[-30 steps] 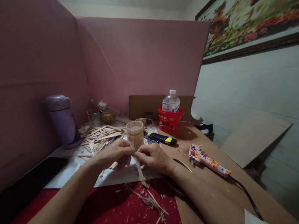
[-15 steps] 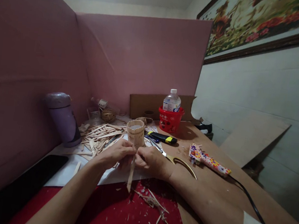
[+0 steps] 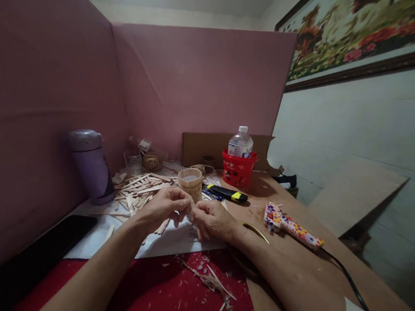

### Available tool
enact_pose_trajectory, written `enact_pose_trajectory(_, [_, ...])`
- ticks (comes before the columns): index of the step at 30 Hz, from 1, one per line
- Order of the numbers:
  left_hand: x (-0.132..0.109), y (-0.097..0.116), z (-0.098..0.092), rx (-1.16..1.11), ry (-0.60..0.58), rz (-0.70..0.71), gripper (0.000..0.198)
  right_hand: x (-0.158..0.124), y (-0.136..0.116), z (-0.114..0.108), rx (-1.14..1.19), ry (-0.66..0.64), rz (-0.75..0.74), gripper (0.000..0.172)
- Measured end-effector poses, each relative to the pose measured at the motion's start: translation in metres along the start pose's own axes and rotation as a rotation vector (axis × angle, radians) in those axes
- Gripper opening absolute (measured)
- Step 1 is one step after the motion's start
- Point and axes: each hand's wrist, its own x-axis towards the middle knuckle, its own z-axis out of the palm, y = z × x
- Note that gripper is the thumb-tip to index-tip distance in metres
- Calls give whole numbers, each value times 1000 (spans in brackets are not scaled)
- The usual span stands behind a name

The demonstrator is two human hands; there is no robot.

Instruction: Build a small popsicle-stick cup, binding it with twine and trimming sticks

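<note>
L hand (image 3: 162, 210) & R hand (image 3: 213, 219) meet fingertip to fingertip just in front of the stick-built cup (image 3: 190, 183). Fingers of both are pinched tight on a small wood sliver (image 3: 189, 203), mostly hidden btwn them, held just above the white sheet (image 3: 168, 244) on the bench (image 3: 328, 272). Loose craft sticks (image 3: 141, 188) & purple flask (image 3: 90, 163) sit to the left; knife (image 3: 225, 193) & red tub (image 3: 238, 168) w/ water bottle (image 3: 240, 143) are behind the hands, patterned glue gun (image 3: 291, 225) to the right, shavings (image 3: 212, 282) on the red mat (image 3: 148, 297).
</note>
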Motion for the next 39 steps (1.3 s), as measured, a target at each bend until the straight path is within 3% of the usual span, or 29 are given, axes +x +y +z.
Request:
enact_pose_trajectory(7, [-1,1,7,3,43,-63,23,-2,-2,1,-87,21,1,24])
enact_pose_trajectory(15, [0,3,3,-17,-4,-98,17,-4,-5,1,-189,56,-16,25])
enact_pose_trajectory(28, [-3,6,2,104,-20,-65,12,-5,-7,-2,-322,92,-77,26])
enact_pose_trajectory(30, [-2,5,0,185,-49,-52,14,-4,-6,-2,-342,110,-82,26])
enact_pose_trajectory(35, [0,-5,-3,701,-7,73,25,-1,-3,-4,-422,158,-93,26])
enact_pose_trajectory(39, [0,-8,-2,836,11,189,26,1,0,-5,-476,177,-102,25])
